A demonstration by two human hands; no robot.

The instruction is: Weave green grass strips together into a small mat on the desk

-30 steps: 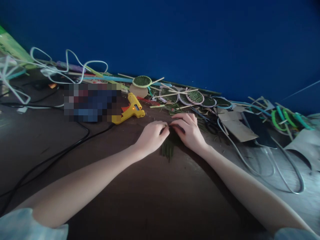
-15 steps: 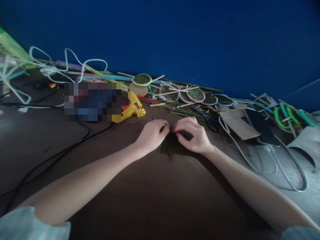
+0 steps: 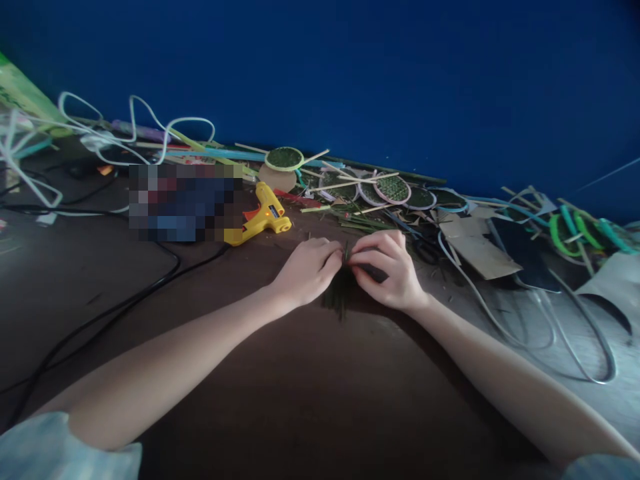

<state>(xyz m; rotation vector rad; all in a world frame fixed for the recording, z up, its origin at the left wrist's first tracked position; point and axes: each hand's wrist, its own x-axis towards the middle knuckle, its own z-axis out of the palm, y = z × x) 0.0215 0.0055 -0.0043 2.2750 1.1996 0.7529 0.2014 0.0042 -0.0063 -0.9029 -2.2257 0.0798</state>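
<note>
- A blue wall (image 3: 320,80) stood behind the far edge of the brown tabletop (image 3: 300,387).
- Green strips (image 3: 336,300) lay between the hands, nearer that far edge than the near one.
- The left hand (image 3: 310,270) and right hand (image 3: 393,273) were pinched nearly closed on their upper ends.
- They seemed light, flexible, prone to splaying; the gathered top looked the surest hold.

Nearer the wearer than the yellow glue gun (image 3: 265,213), the desk (image 3: 320,393) lies bare between the forearms. Black cable (image 3: 115,310) crosses left of the gun; hoops and sticks (image 3: 370,187) crowd its right, and white cable loops (image 3: 145,133) block behind-left.
</note>
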